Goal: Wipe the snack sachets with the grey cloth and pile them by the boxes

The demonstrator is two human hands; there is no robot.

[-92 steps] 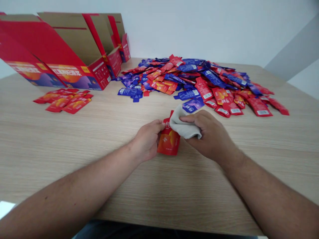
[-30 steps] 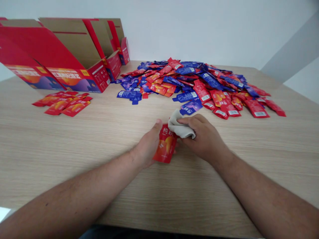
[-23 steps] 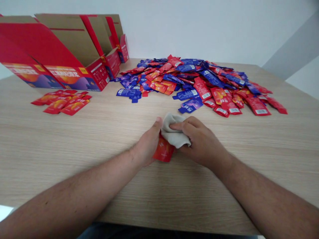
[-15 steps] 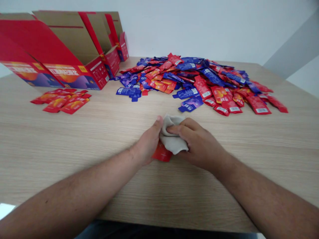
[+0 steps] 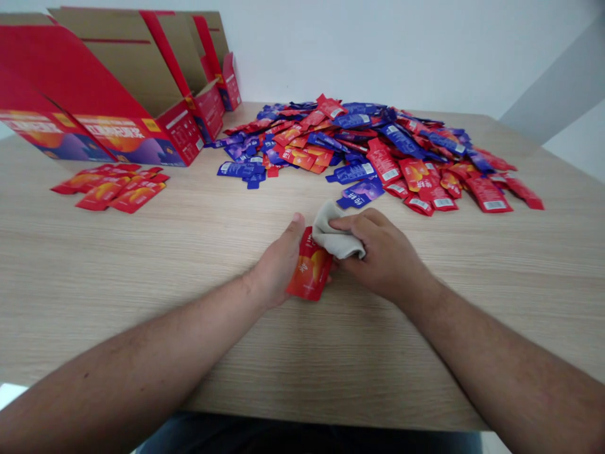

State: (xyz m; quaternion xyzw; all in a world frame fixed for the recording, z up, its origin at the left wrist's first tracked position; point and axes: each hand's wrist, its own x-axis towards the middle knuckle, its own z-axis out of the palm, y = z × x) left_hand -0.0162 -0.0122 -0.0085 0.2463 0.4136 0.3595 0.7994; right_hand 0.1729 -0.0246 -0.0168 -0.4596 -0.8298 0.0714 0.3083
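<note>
My left hand (image 5: 276, 265) grips a red sachet (image 5: 309, 274) by its left edge, thumb up along the side, just above the wooden table (image 5: 142, 252). My right hand (image 5: 378, 252) is closed on a bunched grey cloth (image 5: 333, 234) that presses on the sachet's upper end. The sachet's lower half shows below the cloth. Both hands sit near the table's middle, in front of the big pile of sachets.
A large heap of red and blue sachets (image 5: 368, 148) spreads across the far side. A small group of red sachets (image 5: 111, 189) lies at the left. Open red cardboard boxes (image 5: 118, 94) stand at the far left, against a white wall.
The cloth has slid up from covering most of the sachet to its upper end, so more of the red sachet shows. The view has tilted down slightly.
</note>
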